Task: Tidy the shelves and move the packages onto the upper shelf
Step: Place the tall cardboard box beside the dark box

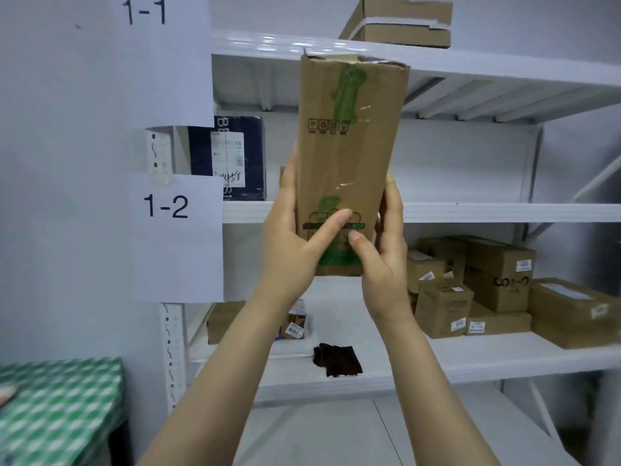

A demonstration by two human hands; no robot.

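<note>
The tall cardboard box (349, 146) stands upright in the middle of the frame, held in the air in front of the shelves. Its top edge reaches the front lip of the top shelf (504, 67). The left hand (292, 237) grips its lower left side, thumb laid across the front face and fingers wrapped behind. The right hand (383, 264) clamps the lower right side the same way, its thumb just under the left one.

One flat cardboard box (403, 21) lies on the top shelf at the upper edge of the frame. The middle shelf (504, 211) holds one dark blue box (235, 156) at its left end. On the lower shelf (470, 361), a cluster of brown boxes (497, 277), at least five, sits at the right. One dark packet (337, 359) lies near the front, and two small boxes, partly hidden by the left arm, sit at the left. Two paper labels (168, 206), "1-1" and "1-2", hang at the left of the frame.
</note>
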